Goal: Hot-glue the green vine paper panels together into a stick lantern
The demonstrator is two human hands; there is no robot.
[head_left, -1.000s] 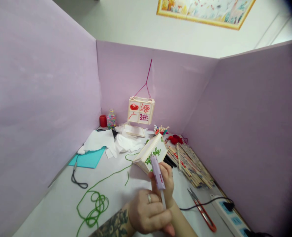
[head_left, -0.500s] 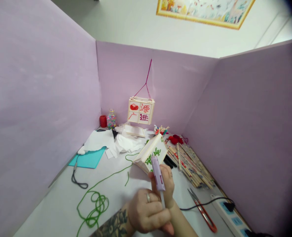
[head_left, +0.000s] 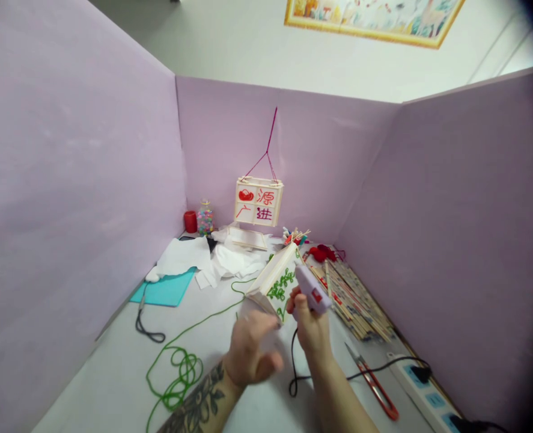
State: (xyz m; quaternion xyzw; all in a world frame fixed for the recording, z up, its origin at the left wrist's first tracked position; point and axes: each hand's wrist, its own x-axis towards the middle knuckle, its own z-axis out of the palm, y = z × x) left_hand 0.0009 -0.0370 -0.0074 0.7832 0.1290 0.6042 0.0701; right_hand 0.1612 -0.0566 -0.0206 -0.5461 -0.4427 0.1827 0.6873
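Note:
My right hand point(head_left: 311, 328) grips a small lilac glue gun point(head_left: 312, 290), its nozzle next to the face of a wooden stick frame point(head_left: 279, 281) decorated with green yarn. The frame stands tilted on the white table point(head_left: 108, 385). My left hand point(head_left: 248, 352) hovers just below the frame's lower left corner, blurred by motion, fingers loosely curled and holding nothing that I can see. A black cord point(head_left: 300, 373) runs from the gun across the table.
Green yarn point(head_left: 176, 370) lies coiled at left. Red-handled snips point(head_left: 374, 385) and a power strip point(head_left: 423, 394) lie at right, beside a stack of wooden sticks point(head_left: 356, 297). White cloth point(head_left: 203, 258), a teal mat point(head_left: 162, 288) and a hanging sign point(head_left: 258, 201) sit farther back. Lilac partitions enclose the table.
My left hand let go of the glue gun's rear and moved left toward the frame. My right hand turned the gun sideways and lifted it to the frame's right.

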